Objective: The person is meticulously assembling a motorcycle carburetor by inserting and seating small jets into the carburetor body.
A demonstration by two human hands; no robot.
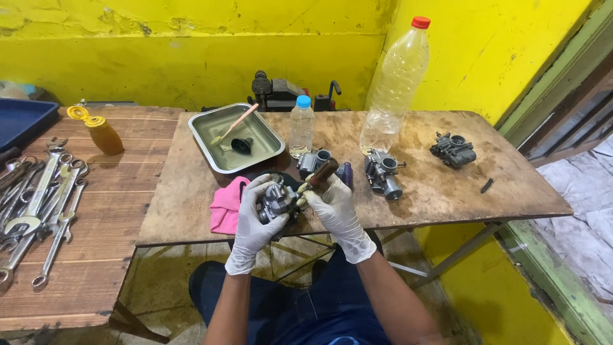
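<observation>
Carburetor (pixel 276 201), a small grey cast-metal body with a round bore and brass-coloured fittings, sits in the head view just above the near edge of the worn wooden table (pixel 447 191), cradled in the left hand (pixel 252 220); that hand's white-gloved fingers (pixel 258 188) curl round its left flank and top, pressed against the metal; the right hand (pixel 335 207), also gloved, lies just beside it on the right, its fingers closed round the brown wooden handle of a tool (pixel 322 174); the handle's long axis slants up and to the right, away from the body, and the working end meets the carburetor between the two hands, though the tip itself is hidden; the left hand is the nearer, being wrapped on the part; a pink cloth (pixel 225 207) lies touching the left hand's outer side; behind stand a metal tray (pixel 211 128) with a brush, a small bottle (pixel 301 131), a tall clear bottle (pixel 394 83), and more carburetors (pixel 383 172); wrenches (pixel 38 198) lie well apart on the left bench.
</observation>
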